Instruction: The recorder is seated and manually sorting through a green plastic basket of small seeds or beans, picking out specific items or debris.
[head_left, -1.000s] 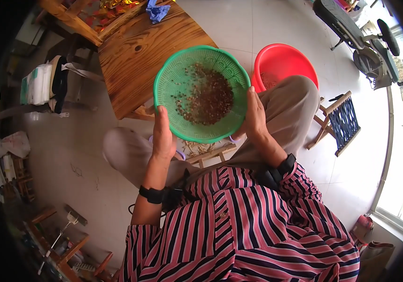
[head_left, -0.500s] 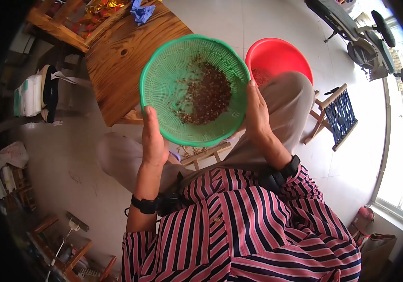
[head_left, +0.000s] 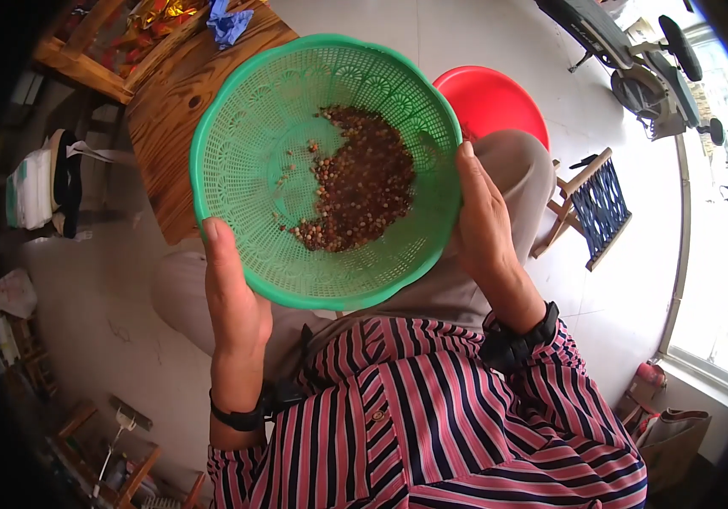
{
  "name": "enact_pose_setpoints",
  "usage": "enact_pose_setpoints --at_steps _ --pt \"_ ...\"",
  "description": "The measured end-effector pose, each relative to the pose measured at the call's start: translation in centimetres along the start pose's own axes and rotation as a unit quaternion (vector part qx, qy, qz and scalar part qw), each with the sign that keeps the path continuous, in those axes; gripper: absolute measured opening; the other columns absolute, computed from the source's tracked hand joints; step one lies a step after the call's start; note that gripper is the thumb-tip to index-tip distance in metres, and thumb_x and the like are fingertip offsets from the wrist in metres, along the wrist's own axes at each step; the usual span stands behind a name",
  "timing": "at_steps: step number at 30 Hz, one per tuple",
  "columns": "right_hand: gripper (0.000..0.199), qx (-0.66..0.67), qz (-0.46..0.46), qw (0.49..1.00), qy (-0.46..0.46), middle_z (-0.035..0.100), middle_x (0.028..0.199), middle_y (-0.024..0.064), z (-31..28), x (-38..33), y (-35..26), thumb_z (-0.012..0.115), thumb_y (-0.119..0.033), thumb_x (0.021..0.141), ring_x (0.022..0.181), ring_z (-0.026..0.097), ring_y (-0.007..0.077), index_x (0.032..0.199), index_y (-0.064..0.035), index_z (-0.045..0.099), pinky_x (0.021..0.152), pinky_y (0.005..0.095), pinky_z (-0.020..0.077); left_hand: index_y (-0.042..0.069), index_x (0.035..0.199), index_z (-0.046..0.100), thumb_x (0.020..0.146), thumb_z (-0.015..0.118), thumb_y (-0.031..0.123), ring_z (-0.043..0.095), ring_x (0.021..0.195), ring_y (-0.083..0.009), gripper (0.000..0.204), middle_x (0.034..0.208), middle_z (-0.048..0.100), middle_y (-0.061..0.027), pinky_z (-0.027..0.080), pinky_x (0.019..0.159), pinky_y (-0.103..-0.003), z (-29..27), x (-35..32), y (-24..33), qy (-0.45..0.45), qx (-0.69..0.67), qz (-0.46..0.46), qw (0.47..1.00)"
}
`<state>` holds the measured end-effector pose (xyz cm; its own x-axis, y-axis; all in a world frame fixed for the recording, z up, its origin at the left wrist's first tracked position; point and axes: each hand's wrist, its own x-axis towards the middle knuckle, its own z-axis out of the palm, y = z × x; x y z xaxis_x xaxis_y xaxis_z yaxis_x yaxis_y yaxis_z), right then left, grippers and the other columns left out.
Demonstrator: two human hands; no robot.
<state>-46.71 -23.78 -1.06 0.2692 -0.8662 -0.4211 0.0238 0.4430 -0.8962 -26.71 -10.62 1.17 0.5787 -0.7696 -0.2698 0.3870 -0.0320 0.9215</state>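
Observation:
Between my hands is a round green plastic colander (head_left: 271, 263) with a scalloped rim and a lacy hole pattern. My left hand (head_left: 237, 297) grips its lower left side, the thumb over the rim. On the right side my right hand (head_left: 490, 220) holds it the same way, the thumb up along the rim. The fingers of both hands are mostly hidden beneath the colander. Inside lies a heap of small reddish-brown and tan grains or seeds (head_left: 360, 182), gathered toward the right half, with a few loose ones to the left.
Beyond my knee a red basin (head_left: 495, 106) stands on the floor. A wooden table (head_left: 165, 136) with a crumpled blue wrapper (head_left: 228, 24) is at the upper left. To the right stand a folding stool (head_left: 597, 208) with dark webbing and black exercise equipment (head_left: 644, 72).
The colander has come up closer to my head and looks larger, with both hands still on it. The grains inside have shifted and lie more tightly together.

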Motion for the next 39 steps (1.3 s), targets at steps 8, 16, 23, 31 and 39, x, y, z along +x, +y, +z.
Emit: enact_pose_setpoints --at_steps 8,16,23,31,39 --pt "0.034 -0.336 -0.377 0.857 0.106 0.062 0.111 0.0072 0.2 1.1 -1.4 0.07 -0.015 0.085 0.099 0.057 0.0206 0.117 -0.0077 0.061 0.087 0.0301 0.0466 0.001 0.144 0.031 0.1 0.038 0.048 0.041 0.129 -0.0222 0.064 0.144 0.039 -0.0107 0.033 0.107 -0.037 -1.3 0.4 -1.1 0.007 0.026 -0.001 1.0" --pt "0.018 -0.6 -0.498 0.61 -0.141 0.057 0.095 0.0017 1.8 3.0 -2.1 0.062 -0.009 0.071 0.099 0.052 0.0228 0.088 -0.0118 0.068 0.088 0.036 0.0458 0.001 0.144 0.031 0.101 0.04 0.044 0.041 0.129 -0.021 0.062 0.144 0.039 -0.0101 0.033 0.107 -0.036 -1.8 0.4 -1.8 0.0 0.069 0.027 0.997" --pt "0.01 -0.65 -0.475 0.562 -0.19 0.058 0.09 0.0025 1.3 4.1 -0.8 0.058 -0.012 0.074 0.097 0.053 0.0226 0.079 -0.0126 0.066 0.084 0.0351 0.0462 0.002 0.144 0.032 0.101 0.041 0.042 0.04 0.128 -0.0194 0.059 0.142 0.04 -0.0093 0.033 0.107 -0.035 -1.2 0.1 -1.7 -0.022 0.066 0.026 0.997" --pt "0.008 -0.599 -0.472 0.622 -0.176 0.058 0.082 0.0035 0.4 3.3 -1.1 0.058 -0.01 0.074 0.087 0.057 0.0249 0.078 -0.0117 0.064 0.075 0.0358 0.0506 0.002 0.14 0.037 0.1 0.043 0.042 0.042 0.126 -0.0189 0.057 0.139 0.042 -0.0085 0.033 0.105 -0.035 -1.3 0.9 -2.6 -0.037 0.069 0.036 0.996" --pt "0.009 -0.4 -0.425 0.81 0.057 0.06 0.079 0.0082 -4.1 1.5 -6.2 0.068 -0.009 0.081 0.066 0.063 0.0226 0.084 -0.0047 0.061 0.059 0.0323 0.05 0.002 0.142 0.034 0.097 0.047 0.047 0.041 0.129 -0.0215 0.065 0.143 0.04 -0.009 0.034 0.106 -0.038 -0.4 2.1 -3.1 -0.036 0.012 -0.011 0.999"
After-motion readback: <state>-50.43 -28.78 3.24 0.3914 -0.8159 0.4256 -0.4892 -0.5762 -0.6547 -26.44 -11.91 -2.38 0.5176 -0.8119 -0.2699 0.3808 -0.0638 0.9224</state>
